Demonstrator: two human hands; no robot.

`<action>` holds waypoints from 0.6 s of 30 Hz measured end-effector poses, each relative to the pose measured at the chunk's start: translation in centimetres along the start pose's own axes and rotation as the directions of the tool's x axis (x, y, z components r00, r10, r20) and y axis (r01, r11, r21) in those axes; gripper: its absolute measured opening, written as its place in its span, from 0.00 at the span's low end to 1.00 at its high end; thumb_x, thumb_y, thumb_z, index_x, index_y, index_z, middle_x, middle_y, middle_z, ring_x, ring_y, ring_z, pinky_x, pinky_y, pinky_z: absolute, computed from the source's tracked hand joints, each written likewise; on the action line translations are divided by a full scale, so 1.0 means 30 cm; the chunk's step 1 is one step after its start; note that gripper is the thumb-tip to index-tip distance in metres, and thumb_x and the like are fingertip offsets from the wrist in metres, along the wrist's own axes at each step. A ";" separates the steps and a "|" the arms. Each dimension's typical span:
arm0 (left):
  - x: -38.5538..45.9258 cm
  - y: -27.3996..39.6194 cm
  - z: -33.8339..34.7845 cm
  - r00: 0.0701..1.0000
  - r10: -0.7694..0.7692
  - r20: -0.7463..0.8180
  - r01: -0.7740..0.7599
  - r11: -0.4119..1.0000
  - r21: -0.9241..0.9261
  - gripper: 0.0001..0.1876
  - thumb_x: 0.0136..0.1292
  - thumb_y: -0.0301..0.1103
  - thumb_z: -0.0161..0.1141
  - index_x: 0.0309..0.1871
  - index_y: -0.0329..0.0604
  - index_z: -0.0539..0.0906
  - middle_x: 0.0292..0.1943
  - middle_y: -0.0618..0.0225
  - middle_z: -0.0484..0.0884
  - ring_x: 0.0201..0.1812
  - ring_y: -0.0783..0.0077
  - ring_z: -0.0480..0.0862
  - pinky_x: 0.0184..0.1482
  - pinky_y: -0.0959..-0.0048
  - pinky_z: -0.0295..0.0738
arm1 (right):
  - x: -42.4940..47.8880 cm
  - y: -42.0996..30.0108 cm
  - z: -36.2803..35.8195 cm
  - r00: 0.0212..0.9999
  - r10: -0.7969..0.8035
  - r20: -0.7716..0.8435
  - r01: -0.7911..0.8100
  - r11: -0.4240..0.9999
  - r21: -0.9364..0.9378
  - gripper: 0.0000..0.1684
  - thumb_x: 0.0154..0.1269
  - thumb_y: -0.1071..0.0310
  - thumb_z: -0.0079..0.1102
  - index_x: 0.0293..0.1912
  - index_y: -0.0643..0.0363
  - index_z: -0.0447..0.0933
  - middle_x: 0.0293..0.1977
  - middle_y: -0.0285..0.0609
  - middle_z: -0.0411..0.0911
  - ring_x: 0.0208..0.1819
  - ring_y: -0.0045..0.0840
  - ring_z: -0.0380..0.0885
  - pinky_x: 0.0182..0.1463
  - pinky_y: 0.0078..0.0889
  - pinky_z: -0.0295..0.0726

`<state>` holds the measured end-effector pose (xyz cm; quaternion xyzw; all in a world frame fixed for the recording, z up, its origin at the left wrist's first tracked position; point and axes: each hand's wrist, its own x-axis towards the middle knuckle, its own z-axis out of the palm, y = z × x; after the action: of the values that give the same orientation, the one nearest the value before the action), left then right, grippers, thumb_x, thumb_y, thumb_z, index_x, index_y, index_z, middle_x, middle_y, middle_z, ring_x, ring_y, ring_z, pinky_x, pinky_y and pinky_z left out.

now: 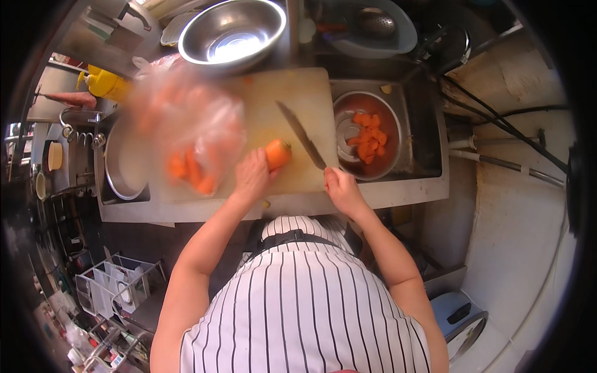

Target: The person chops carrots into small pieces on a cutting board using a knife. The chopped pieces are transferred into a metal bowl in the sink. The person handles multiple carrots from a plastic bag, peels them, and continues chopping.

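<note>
A carrot (278, 154) lies on the pale cutting board (298, 84), its stem end pointing right, and my left hand (254, 172) grips it from the left. In my right hand (343, 186) is the handle of a kitchen knife (301, 134). Its blade slants up and to the left over the board, apart from the carrot. Left of my left hand, a clear plastic bag (219, 121) of carrots covers part of the board; a blur hides some of it. Cut carrot pieces (371, 140) sit in a steel bowl (345, 107) to the right.
The bowl stands in a sink basin (422, 140). Behind the board is a large steel basin (196, 46); a plastic tub (406, 32) holds a perforated ladle (378, 22). A yellow pump bottle (105, 84) and another round steel bowl (112, 163) are at left. The counter edge (298, 205) runs before me.
</note>
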<state>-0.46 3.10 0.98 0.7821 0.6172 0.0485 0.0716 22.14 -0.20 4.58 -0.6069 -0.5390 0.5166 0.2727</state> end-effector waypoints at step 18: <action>-0.030 -0.005 0.066 0.989 -0.145 0.040 0.148 0.985 -0.093 0.28 0.47 0.48 0.65 0.42 0.37 0.68 0.33 0.59 0.75 0.34 0.59 0.79 0.29 0.65 0.75 | 0.176 -0.170 -0.009 0.878 0.206 0.433 -0.067 0.947 -0.314 0.28 0.70 0.52 0.37 0.30 0.70 0.72 0.20 0.58 0.72 0.24 0.48 0.71 0.30 0.41 0.68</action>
<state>-0.49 2.17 -0.98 0.7308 0.6688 0.0596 0.1227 19.88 6.20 7.44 -0.5372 -0.6132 0.5791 0.0081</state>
